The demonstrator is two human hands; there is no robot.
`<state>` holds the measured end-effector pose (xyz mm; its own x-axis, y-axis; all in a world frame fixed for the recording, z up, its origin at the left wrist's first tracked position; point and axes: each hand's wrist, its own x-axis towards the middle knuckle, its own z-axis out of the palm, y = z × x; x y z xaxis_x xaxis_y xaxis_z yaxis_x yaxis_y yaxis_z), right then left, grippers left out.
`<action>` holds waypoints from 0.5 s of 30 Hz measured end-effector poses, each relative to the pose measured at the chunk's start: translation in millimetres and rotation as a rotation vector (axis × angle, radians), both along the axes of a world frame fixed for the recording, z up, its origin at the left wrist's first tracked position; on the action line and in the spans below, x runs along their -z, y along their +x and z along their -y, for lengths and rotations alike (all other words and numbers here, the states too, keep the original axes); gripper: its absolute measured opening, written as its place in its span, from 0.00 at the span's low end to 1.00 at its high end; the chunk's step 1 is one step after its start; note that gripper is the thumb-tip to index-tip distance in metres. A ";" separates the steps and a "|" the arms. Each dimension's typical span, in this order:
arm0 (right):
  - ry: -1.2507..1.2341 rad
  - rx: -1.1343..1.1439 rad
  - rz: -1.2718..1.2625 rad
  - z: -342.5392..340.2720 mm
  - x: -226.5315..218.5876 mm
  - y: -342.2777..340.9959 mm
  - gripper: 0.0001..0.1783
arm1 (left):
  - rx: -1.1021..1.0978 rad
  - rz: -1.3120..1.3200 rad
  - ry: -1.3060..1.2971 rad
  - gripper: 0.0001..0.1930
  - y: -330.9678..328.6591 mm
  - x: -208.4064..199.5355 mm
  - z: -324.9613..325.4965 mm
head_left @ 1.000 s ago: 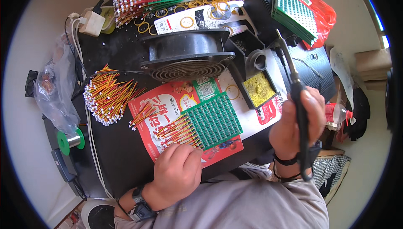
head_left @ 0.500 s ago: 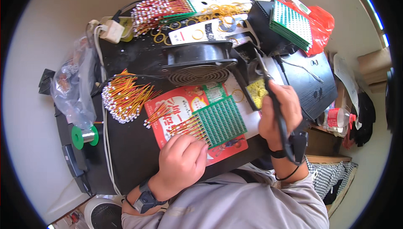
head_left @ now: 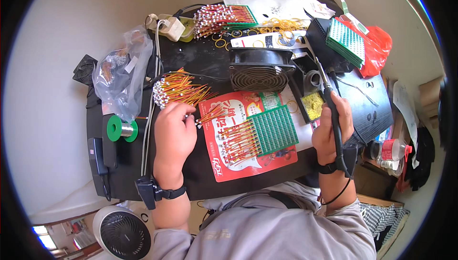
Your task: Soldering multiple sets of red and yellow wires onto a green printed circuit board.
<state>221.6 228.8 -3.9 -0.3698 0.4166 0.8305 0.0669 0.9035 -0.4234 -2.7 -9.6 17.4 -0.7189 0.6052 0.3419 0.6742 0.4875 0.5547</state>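
In my right hand is a soldering iron, its metal tip pointing up and away beside the iron stand. My left hand is at the near edge of a pile of red and yellow wires with white connectors. Its fingers are bent together, and what they hold, if anything, is hidden. Between the hands a green circuit board panel lies on a red printed card. Rows of short wires stick out from the panel's left side. A few loose wires rest on the card's upper left.
Behind the panel stands a black fan. A yellow sponge sits in the iron stand. Further back are wired boards, rubber bands and stacked green boards. A solder spool and a plastic bag are at left.
My left hand has left the wires at the panel's edge and moved left to the wire pile. The soldering iron stays in my right hand. The whole view has shifted.
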 end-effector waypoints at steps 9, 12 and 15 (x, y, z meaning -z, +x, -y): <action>-0.059 -0.159 0.088 -3.6 -2.2 18.8 0.21 | 0.101 0.031 -0.251 0.10 16.7 3.1 -6.6; 0.001 -0.225 0.154 -8.2 -0.8 27.8 0.23 | 0.104 0.018 -0.294 0.09 15.6 0.1 -7.9; 0.047 -0.297 0.146 -6.4 -1.8 25.8 0.24 | 0.086 0.034 -0.276 0.07 13.5 2.9 -8.2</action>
